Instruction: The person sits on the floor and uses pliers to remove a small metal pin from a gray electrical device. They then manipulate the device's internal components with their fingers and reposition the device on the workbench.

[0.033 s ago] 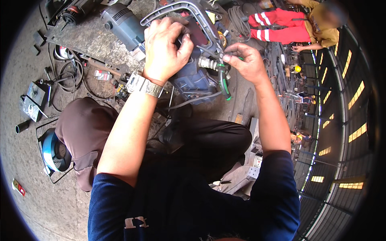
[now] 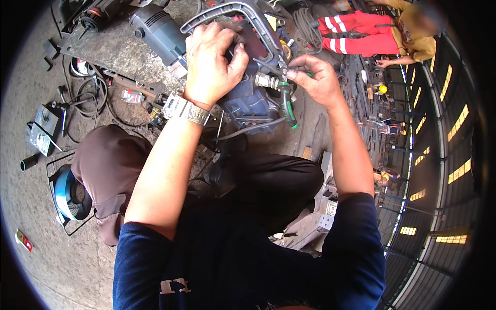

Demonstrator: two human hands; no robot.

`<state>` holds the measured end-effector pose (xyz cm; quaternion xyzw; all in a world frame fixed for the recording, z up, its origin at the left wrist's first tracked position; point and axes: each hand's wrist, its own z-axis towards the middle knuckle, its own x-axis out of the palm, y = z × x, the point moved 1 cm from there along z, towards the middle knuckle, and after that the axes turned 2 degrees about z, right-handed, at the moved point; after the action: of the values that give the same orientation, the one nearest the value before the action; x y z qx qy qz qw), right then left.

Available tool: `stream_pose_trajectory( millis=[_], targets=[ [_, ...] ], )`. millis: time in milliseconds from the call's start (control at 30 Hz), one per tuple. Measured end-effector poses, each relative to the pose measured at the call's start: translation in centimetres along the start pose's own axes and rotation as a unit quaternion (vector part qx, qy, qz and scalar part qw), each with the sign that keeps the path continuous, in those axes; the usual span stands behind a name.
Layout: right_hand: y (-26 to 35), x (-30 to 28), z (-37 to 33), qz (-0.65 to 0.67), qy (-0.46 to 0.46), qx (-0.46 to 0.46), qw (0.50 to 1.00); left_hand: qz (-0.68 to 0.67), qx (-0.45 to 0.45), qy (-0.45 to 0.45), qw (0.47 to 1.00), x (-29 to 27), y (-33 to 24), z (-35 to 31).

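Two right-hand fingers [image 2: 305, 61] nearly together on green-handled pliers [image 2: 286, 101]

One shirt [image 2: 232, 248], dark navy, is short-sleeved and bears a pale, blocky mark [image 2: 166, 287] at the left front. One wristwatch [image 2: 186, 110], silver-toned with broad band, circles the left wrist [image 2: 198, 99]; trousers [image 2: 113, 160] are dark brown, creased.
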<state>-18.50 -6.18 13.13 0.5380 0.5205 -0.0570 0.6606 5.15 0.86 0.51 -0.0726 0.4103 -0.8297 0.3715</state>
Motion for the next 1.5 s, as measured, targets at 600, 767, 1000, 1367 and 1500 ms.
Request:
stream_pose_trajectory(
  millis=[600,767,1000,1367,1500],
  targets=[
    [-2.1,-0.3,2.8,-0.121,-0.097,-0.110,0.982,0.013,0.005,0.018,1.000,1.3,0.4,0.9],
    [-3.3,-0.1,3.0,-0.105,-0.126,-0.129,0.978,0.008,0.008,0.017,1.000,1.6,0.4,1.1],
    [-3.7,-0.4,3.4,-0.133,-0.134,-0.157,0.969,0.014,0.003,0.017,1.000,1.7,0.3,1.1],
    [-5.3,-0.5,4.0,-0.164,-0.194,-0.193,0.948,0.010,0.026,-0.016,0.999,2.8,0.8,1.2],
    [-5.9,0.2,4.2,-0.169,-0.227,-0.198,0.938,0.012,0.025,-0.016,0.999,2.7,0.7,1.2]
  ],
)
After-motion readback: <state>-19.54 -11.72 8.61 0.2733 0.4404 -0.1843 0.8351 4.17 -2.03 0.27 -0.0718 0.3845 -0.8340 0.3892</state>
